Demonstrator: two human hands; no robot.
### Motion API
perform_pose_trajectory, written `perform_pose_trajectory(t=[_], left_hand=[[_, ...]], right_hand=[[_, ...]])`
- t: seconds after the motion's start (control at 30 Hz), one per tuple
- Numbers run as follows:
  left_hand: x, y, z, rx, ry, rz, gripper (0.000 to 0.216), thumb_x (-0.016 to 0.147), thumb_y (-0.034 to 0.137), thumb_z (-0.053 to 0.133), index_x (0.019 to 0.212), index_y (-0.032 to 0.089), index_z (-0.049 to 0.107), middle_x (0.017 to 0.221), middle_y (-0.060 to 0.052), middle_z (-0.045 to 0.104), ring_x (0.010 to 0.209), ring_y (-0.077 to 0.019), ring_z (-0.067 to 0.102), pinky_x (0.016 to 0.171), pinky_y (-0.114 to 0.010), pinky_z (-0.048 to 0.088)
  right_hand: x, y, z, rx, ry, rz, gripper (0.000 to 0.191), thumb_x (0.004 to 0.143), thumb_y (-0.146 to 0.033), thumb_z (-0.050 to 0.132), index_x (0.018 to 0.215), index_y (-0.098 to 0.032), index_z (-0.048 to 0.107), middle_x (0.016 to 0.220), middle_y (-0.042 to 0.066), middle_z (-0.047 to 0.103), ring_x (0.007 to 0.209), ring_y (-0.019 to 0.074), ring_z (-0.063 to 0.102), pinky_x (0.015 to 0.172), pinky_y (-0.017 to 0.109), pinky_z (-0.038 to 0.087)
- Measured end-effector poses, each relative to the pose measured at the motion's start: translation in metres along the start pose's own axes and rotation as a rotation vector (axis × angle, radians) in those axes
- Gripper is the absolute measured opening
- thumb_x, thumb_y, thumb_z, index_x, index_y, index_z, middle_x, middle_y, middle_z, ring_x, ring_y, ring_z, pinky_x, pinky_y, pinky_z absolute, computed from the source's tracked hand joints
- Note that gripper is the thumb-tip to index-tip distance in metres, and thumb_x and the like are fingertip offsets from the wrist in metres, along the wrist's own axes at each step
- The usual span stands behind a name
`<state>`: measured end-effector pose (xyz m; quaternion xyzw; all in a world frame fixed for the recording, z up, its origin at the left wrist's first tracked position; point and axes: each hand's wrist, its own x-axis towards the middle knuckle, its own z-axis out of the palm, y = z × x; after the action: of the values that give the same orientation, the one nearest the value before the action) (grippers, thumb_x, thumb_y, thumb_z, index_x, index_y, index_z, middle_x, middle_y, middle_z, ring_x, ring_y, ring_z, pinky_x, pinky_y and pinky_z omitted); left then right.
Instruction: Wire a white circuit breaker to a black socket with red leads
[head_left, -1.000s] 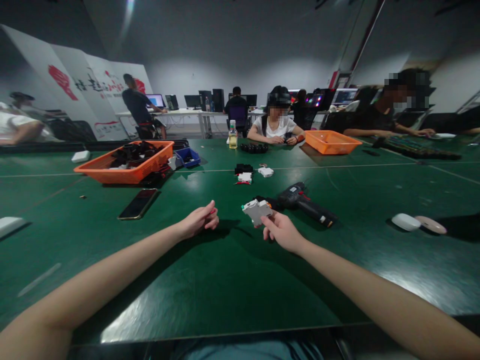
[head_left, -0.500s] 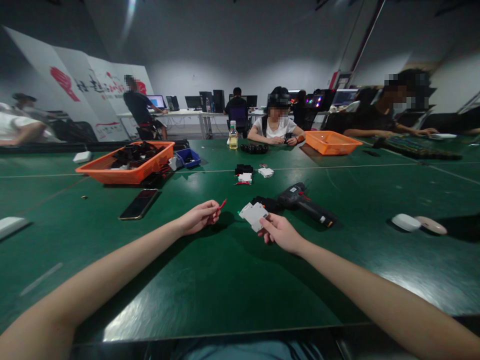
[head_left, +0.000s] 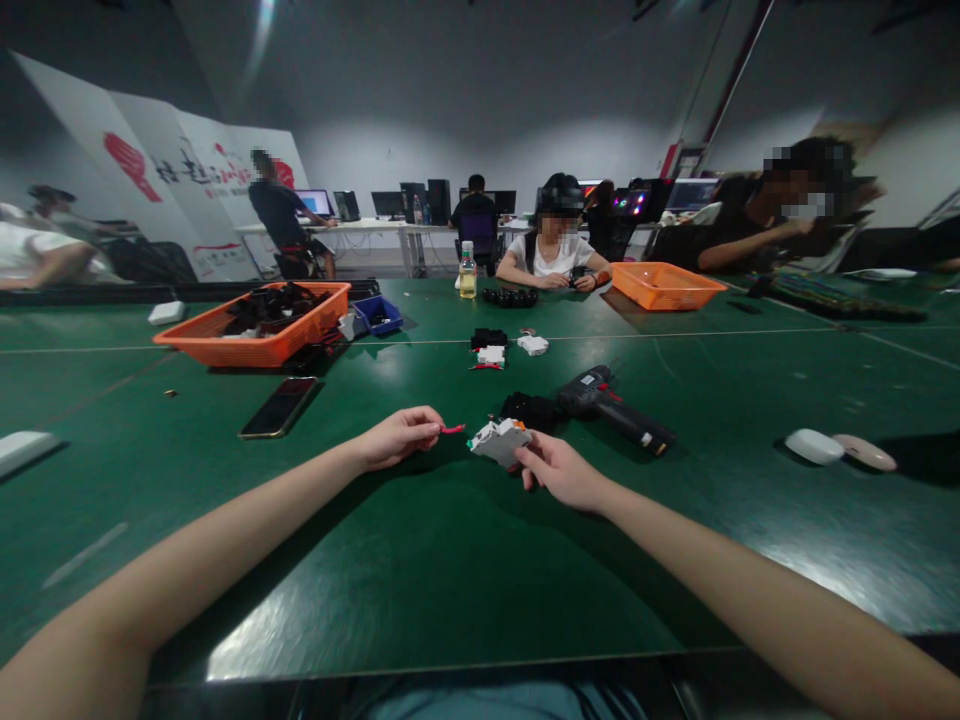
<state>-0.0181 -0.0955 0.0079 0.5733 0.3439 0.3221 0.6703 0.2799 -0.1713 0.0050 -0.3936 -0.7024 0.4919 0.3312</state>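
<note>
Between the thumb and fingers of my left hand is a short red wire, its free end pointing right. My right hand grips a white circuit breaker by its right side, above the green table. Orange and green bits show on the breaker's edges. A small gap separates the wire's tip from the breaker. Just behind the breaker lie a black part and a cordless drill. Farther back sit another white breaker with red wire and a white piece.
An orange basket of black parts stands at left, beside a blue bin. A phone lies nearer me. White and pinkish cases are at right. Across the table, a person sits by a bottle and another orange basket.
My right hand has turned the circuit breaker, so more of its edge shows. The red wire has swung from slanting upward to nearly level, pointing at the breaker. At right, a person's hand has risen.
</note>
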Motion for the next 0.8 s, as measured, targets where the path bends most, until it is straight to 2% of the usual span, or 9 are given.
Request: perform_pose_trajectory(t=[0.27, 0.8], left_hand=[[0.0015, -0.0050, -0.0034, 0.016, -0.018, 0.010, 0.032, 0.072, 0.036, 0.081, 0.084, 0.014, 0.061, 0.064, 0.003, 0.059, 0.059, -0.0076, 0.051, 0.056, -0.020, 0.034], [0.0008, -0.0026, -0.0005, 0.103, -0.017, 0.019, 0.032, 0.071, 0.039, 0.081, 0.080, 0.014, 0.064, 0.064, 0.002, 0.058, 0.059, -0.0079, 0.050, 0.057, -0.021, 0.036]], right_hand=[[0.0005, -0.0002, 0.0006, -0.003, 0.010, 0.002, 0.039, 0.097, -0.048, 0.051, 0.117, -0.015, 0.056, 0.092, 0.005, 0.066, 0.061, 0.0104, 0.057, 0.056, 0.024, 0.043], [-0.0010, -0.0011, -0.0011, -0.026, -0.008, -0.001, 0.038, 0.098, -0.048, 0.050, 0.117, -0.015, 0.057, 0.091, 0.005, 0.066, 0.062, 0.0107, 0.056, 0.060, 0.026, 0.047]])
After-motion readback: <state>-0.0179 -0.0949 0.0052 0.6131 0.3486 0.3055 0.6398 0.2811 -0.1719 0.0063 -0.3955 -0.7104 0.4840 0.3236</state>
